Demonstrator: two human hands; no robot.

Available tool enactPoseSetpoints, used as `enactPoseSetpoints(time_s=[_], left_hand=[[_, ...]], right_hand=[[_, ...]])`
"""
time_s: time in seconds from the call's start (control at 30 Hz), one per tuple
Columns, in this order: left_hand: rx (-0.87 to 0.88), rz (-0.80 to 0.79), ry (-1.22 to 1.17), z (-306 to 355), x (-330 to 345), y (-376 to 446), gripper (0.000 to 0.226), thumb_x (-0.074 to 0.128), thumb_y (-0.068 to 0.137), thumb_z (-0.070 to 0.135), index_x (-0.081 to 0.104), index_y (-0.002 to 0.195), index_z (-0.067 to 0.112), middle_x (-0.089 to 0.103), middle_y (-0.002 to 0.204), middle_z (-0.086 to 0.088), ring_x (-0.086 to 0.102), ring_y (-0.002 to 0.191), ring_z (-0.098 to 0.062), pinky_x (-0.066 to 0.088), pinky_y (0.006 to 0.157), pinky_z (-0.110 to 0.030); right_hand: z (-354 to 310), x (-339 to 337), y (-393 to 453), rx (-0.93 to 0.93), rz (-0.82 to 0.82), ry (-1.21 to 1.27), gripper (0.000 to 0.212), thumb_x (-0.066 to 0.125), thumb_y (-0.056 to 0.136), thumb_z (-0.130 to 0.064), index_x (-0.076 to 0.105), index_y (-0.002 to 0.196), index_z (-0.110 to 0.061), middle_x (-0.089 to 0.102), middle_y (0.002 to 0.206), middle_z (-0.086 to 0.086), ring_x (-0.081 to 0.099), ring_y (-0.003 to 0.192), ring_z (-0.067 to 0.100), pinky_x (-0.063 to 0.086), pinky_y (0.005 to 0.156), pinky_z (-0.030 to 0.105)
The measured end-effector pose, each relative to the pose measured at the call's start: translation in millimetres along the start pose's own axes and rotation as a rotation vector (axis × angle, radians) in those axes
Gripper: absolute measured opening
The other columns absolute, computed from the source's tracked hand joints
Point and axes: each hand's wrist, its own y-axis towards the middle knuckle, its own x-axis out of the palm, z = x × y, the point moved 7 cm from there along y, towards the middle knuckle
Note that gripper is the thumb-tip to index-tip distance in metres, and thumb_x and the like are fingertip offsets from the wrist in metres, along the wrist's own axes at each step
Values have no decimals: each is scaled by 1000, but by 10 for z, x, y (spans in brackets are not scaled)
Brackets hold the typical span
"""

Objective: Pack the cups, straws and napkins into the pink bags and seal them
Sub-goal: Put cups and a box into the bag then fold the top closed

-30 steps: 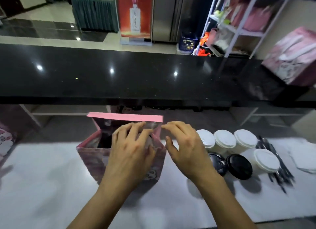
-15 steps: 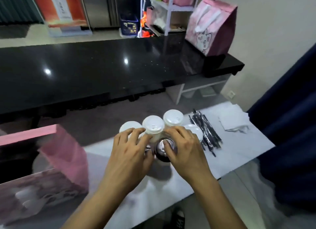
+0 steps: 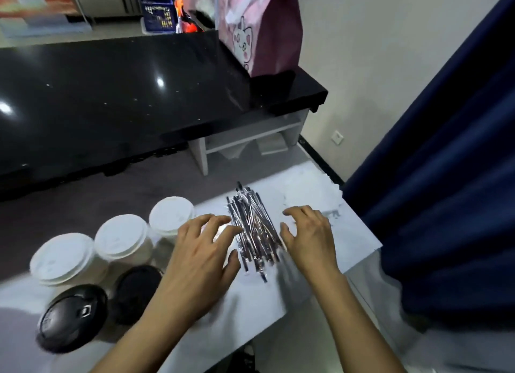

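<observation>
A pile of wrapped straws lies on the white table. My left hand hovers just left of the pile, fingers spread, holding nothing. To the right of the pile my right hand is also spread and empty. Three white-lidded cups stand in a row at left, with two black-lidded cups in front of them. White napkins lie beyond the straws, near the table's far right corner. A pink bag with a cat print stands on the black counter.
The black counter runs behind the table at a higher level. A dark blue curtain hangs close to the table's right edge. White shelving sits under the counter's end.
The view swung right, away from the open pink bag. Both hands left the cups and moved right to either side of the straw pile.
</observation>
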Motion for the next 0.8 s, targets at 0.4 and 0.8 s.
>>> enactPoseSetpoints(time_s=[0.4, 0.8], left_hand=[[-57, -83, 41, 161, 394, 380, 37, 46, 87, 38, 65, 117, 26, 60, 126, 0, 54, 114, -32, 44, 92, -46], [-73, -38, 22, 214, 372, 495, 38, 45, 88, 38, 63, 117, 25, 60, 125, 0, 54, 113, -31, 44, 91, -46]], right_hand=[[985, 812, 731, 52, -132, -286, 13, 66, 88, -27, 73, 85, -16, 70, 89, 5, 62, 83, 30, 42, 76, 41], [1004, 593, 781, -200, -286, -124, 48, 65, 81, -22, 57, 128, -25, 59, 130, -4, 52, 117, 22, 35, 101, 37]])
